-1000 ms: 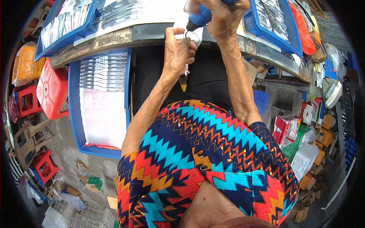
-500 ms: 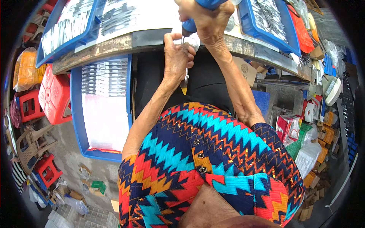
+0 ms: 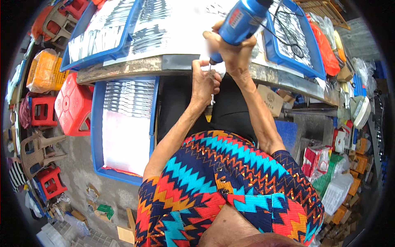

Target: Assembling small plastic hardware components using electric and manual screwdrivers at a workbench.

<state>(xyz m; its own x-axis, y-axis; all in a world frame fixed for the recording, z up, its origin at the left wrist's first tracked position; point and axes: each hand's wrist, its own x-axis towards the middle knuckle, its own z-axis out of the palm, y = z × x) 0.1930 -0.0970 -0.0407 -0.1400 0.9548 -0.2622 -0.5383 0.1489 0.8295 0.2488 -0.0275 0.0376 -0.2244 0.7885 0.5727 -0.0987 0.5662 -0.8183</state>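
Observation:
A blue power screwdriver (image 3: 242, 24) is in my right hand (image 3: 235, 53), its fingers wrapped round the body. The tool tilts down to the left, and its bit points at my left hand (image 3: 203, 84). My left hand is closed just in front of the table edge, gripping a slim metal piece with a yellow tip (image 3: 208, 117). The yellow end hangs below my fingers, over my dark-clothed lap. My fingers hide the upper part of the piece, so I cannot tell its exact kind or where the bit touches it.
A worn-edged table (image 3: 119, 72) holds a blue tray (image 3: 95, 61) of metal pieces at left and another blue tray (image 3: 314, 68) at right, with a black cord over it. Below left, a third blue tray (image 3: 97, 140) holds rows of pieces. A red stool (image 3: 72, 105) stands beyond it.
The view has shifted, with the scene now lower and mostly further right. More of the screwdriver shows. Both hands keep their holds, the bit still at my left hand.

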